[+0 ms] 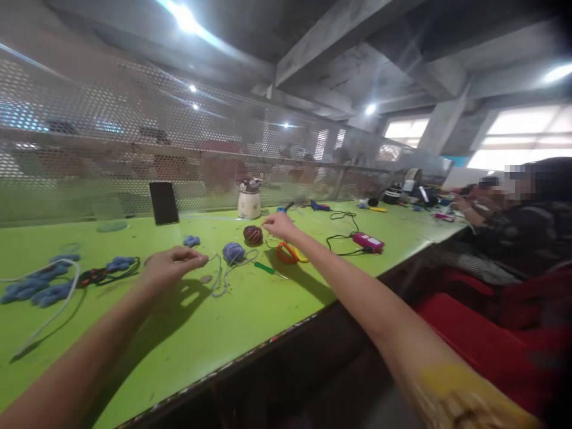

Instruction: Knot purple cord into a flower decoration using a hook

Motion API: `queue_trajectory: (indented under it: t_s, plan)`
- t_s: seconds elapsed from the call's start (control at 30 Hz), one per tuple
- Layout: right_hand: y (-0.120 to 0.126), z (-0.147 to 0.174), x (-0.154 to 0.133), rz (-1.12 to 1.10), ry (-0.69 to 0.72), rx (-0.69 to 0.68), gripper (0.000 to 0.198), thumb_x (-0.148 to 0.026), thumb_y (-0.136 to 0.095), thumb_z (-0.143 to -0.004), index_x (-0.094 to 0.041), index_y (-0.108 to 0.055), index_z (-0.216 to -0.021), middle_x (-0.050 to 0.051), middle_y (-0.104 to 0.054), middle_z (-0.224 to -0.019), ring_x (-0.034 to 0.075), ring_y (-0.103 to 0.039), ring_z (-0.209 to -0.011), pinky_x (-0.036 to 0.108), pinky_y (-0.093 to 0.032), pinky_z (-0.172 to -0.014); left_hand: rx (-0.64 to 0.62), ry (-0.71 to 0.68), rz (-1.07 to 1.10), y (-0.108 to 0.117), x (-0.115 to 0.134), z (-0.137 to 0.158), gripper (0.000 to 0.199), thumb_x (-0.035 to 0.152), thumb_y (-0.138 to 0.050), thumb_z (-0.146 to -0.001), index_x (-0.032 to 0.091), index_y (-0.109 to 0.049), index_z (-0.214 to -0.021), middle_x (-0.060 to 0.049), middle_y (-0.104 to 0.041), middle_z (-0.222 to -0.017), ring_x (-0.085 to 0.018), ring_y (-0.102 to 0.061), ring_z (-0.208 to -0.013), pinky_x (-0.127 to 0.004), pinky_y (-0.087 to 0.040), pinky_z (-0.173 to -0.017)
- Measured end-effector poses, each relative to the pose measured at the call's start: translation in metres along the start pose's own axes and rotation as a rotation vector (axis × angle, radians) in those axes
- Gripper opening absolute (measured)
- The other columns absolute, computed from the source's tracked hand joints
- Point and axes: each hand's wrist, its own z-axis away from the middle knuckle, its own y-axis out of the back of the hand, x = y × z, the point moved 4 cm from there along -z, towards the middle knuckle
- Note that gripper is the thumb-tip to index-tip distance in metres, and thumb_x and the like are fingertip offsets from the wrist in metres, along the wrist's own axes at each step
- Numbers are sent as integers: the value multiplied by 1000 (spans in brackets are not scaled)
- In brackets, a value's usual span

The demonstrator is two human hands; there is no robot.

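Concrete beams and bright lamps hang over the room, and a mesh screen runs along the far side of the green tabletop [250, 322]. The blue ball [233, 252] lies between my hands: right of my left hand [172, 263], left and nearer than my right hand [281, 227]. My left hand looks the closer. Its thumb and fingertips pinch together, apparently on the yarn [218, 295], which loops toward the near edge and back to the ball. My right hand's fingers are curled nearly closed beside the red ball [252, 235]; I cannot tell whether they hold anything. The ball is round; the green-handled tool [264, 268] beside it slants from far left to near right.
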Motion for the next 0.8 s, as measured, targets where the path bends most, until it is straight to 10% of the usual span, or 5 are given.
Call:
queue_trajectory:
  t_s: [0.13,0.3,0.53,0.8]
  plan:
    - [48,2,49,173,-231,-84,33,-31,-55,-91,-15,-54,-120,10,-57,-118,21,-59,-100,41,-52,-83,-82,-107,-359,-10,7,-1,26,46,-71,-60,21,-73,-65,-2,-56,-57,-19,-50,-57,-30,-32,-56]
    - [39,14,75,362,-405,-243,33,-32,-54,-91,-15,-54,-120,9,-57,-119,21,-59,-100,41,-52,-83,-231,-87,-427,-28,-2,2,19,37,-62,-69,19,-64,-66,4,-47,-42,-14,-42,-43,-26,-26,-50]
    - [10,7,68,506,-558,-281,32,-27,-61,-86,-6,-59,-110,15,-60,-111,25,-60,-100,41,-50,-85,-231,217,509,-24,-11,3,19,24,-72,-65,13,-57,-68,-7,-65,-58,-10,-52,-51,-20,-38,-52]
    - [44,19,68,263,-523,-166,33,-31,-55,-91,-15,-54,-119,9,-57,-117,21,-60,-99,41,-52,-82,-235,219,692,2,-1,-4,27,31,-71,-67,14,-51,-62,3,-47,-51,-4,-37,-42,-17,-27,-40]
